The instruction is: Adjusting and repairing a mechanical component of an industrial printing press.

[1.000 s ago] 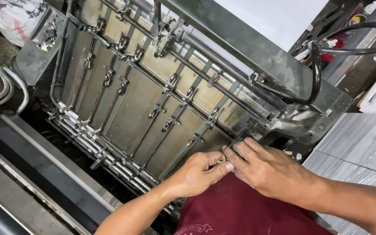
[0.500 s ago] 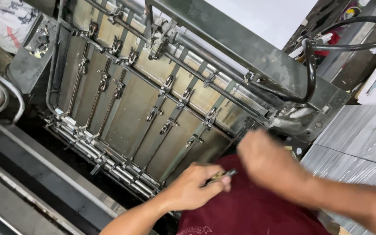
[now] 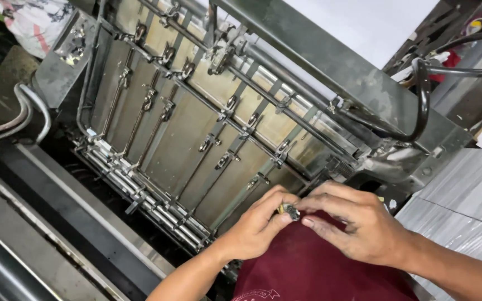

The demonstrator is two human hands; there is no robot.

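Your left hand (image 3: 255, 223) and right hand (image 3: 358, 223) meet just in front of the lower right corner of the machine frame (image 3: 196, 128), over your dark red shirt (image 3: 313, 267). Between them sits a small metal part (image 3: 290, 211), dark with a brass-coloured end. The grip of your left hand is clamped on that part, thumb and forefinger pinched around it. The grip of your right hand is drawn together at the fingertips, which touch the same part from the opposite side; the remaining fingers curl loosely beneath.

The machine frame tilts away from you and carries rows of thin rods with small clips (image 3: 168, 56) across pale metal plates. Along the frame's lower edge runs a bright steel bar (image 3: 140, 189) fitted with small fingers. Above the frame's right end a black hose (image 3: 419, 100) loops down. To the right of the frame lies a grey stack of sheets (image 3: 464, 206). At the frame's upper left corner sits a bundle of patterned cloth (image 3: 34, 22). Curved pipes (image 3: 29, 111) stand to the left of the frame.
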